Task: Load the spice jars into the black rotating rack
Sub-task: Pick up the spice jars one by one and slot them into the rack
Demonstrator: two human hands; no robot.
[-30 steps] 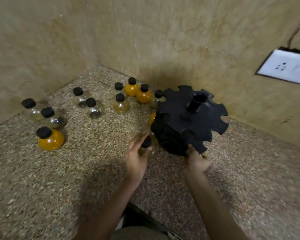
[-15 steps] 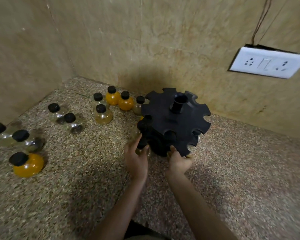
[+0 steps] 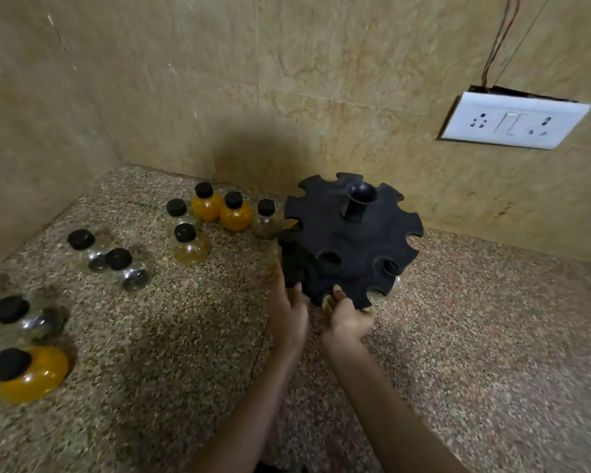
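Loading judged barely begun: black rotating rack (image 3: 352, 240) top notches seen empty, ten-odd spice jars (image 3: 234, 213) left on counter (image 3: 492, 336); left hand (image 3: 287, 312) and right hand (image 3: 348, 319) curled at its near lower edge, grips unclear.

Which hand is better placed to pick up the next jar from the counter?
Left. The left hand is on the side where the loose jars stand; the right hand grips the rack.

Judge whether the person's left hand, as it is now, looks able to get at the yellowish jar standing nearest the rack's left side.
Probably yes. The left hand sits at the rack, and only bare countertop lies between it and the yellowish jar. Whether that hand is already holding something is unclear.
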